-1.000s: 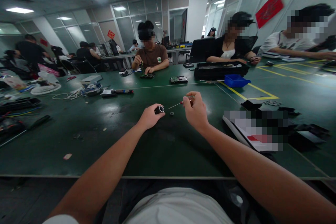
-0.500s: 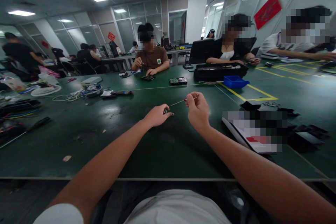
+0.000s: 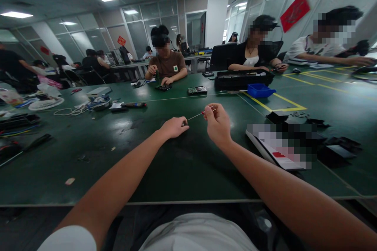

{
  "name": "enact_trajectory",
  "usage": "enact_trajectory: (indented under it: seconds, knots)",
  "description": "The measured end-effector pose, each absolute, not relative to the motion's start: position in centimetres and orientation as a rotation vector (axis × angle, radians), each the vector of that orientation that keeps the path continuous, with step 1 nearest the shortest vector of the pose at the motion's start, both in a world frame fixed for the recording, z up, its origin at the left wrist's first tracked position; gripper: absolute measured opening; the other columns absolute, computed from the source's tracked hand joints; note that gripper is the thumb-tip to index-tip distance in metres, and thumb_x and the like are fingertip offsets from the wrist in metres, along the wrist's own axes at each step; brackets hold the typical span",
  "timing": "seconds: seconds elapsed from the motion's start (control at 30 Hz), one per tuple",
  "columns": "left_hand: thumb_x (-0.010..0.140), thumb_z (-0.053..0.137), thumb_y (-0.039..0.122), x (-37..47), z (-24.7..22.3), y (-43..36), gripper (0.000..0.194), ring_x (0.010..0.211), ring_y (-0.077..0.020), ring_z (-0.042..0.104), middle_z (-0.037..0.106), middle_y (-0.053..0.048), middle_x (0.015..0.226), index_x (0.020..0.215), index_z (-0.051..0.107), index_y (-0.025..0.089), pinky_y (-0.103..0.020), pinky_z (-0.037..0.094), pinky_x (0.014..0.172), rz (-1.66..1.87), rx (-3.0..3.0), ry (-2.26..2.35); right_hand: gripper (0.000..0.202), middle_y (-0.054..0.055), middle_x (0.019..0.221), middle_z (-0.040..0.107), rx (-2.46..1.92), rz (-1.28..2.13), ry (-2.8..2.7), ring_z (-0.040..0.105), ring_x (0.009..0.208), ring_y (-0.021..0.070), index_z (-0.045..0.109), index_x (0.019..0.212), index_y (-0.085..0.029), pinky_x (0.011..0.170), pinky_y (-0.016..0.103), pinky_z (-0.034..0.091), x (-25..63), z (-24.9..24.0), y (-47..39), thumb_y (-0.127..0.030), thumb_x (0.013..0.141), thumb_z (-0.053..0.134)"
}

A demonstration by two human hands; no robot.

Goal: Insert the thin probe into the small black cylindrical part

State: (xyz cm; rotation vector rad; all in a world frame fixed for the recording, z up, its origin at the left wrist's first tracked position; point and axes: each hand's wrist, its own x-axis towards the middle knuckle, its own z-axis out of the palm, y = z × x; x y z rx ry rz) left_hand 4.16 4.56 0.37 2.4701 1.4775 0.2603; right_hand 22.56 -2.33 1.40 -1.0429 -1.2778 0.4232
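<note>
My right hand (image 3: pixel 219 126) is closed round the reddish handle of a thin screwdriver (image 3: pixel 194 116), whose metal shaft points left towards my other hand. The shaft's tip lies at the fingers of my left hand (image 3: pixel 173 127), which are curled over a small metallic part (image 3: pixel 184 124). Most of that part is hidden by the fingers, so its kind does not show. Both hands are over the middle of the green table (image 3: pixel 188 164).
To the right lie a white-and-red box (image 3: pixel 273 151) and several black pieces (image 3: pixel 335 152). A blue tray (image 3: pixel 260 90), a long black casing (image 3: pixel 243 80) and a hard drive (image 3: pixel 197 90) stand farther back. Another screwdriver (image 3: pixel 134 105) lies left. Co-workers sit opposite.
The screwdriver tip and my left fingers have come closer together. The metallic part, which stuck out past the fingertips before, is now mostly covered. The view has shifted slightly.
</note>
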Motion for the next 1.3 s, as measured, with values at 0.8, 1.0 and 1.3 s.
enact_trajectory:
  seconds: [0.8,1.0,1.3]
  knots:
    - [0.074,0.048,0.015,-19.4,2.8,1.8,0.013,0.049,-0.0095,0.047,0.053,0.0,0.072,0.083,0.057,0.014,-0.02,0.033,0.045,1.737,0.879,1.835,0.021,0.002,0.082,0.066,-1.104,0.514,-1.377,0.062,0.074,0.0189,0.059,0.095,-0.023,0.071,0.035,0.047,22.2,0.6,-2.1,-0.042,0.095,0.051]
    - [0.071,0.05,0.011,-21.1,2.0,1.3,0.016,0.05,-0.0094,0.049,0.057,0.001,0.073,0.082,0.061,0.014,-0.02,0.031,0.045,1.786,0.822,1.992,0.022,0.002,0.081,0.066,-1.114,0.511,-1.381,0.061,0.074,0.0189,0.059,0.094,-0.023,0.071,0.035,0.047,22.2,0.5,-2.1,-0.043,0.095,0.051]
    - [0.076,0.047,0.01,-20.8,2.1,1.2,0.02,0.05,-0.0104,0.049,0.057,0.001,0.069,0.088,0.063,0.013,-0.019,0.032,0.047,1.724,0.831,2.037,0.022,0.002,0.08,0.066,-1.119,0.51,-1.396,0.061,0.073,0.0186,0.059,0.094,-0.023,0.07,0.034,0.046,22.3,0.8,-2.2,-0.044,0.095,0.051]
